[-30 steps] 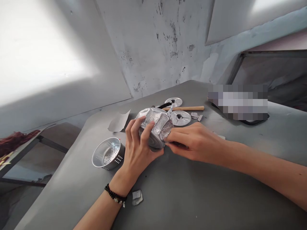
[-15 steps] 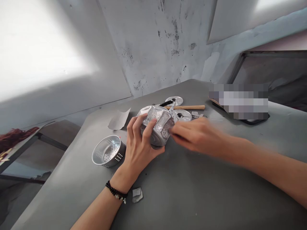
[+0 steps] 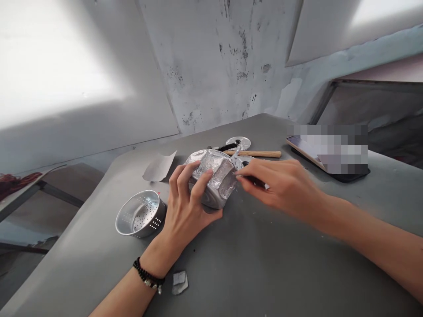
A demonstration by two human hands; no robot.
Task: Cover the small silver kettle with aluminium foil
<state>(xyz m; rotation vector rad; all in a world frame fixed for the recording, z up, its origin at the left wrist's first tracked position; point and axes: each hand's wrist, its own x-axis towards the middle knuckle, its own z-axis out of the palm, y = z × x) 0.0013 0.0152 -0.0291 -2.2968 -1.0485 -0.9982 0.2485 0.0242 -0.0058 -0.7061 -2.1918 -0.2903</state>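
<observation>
A silvery metal vessel with a dented, faceted side lies tilted on the grey table. My left hand grips it from the near left, fingers spread over the side and thumb at its lower edge. At its right edge, my right hand is closed in a pinch against the metal. Whatever small thing those fingers hold is mostly covered. Just behind the vessel are black-handled pliers or snips, a wooden handle and a shiny metal disc with a dark centre.
A perforated metal cup stands left of my left hand. Behind it lies a curled grey sheet. Small folded grey pieces rest near my left wrist. A phone-like device, partly pixelated, sits at the right. The wall rises behind the table.
My right hand, blurred before, is now sharper and still at the vessel's right edge, covering more of the nearer disc. The left hand keeps its hold. The whole view has shifted slightly.
</observation>
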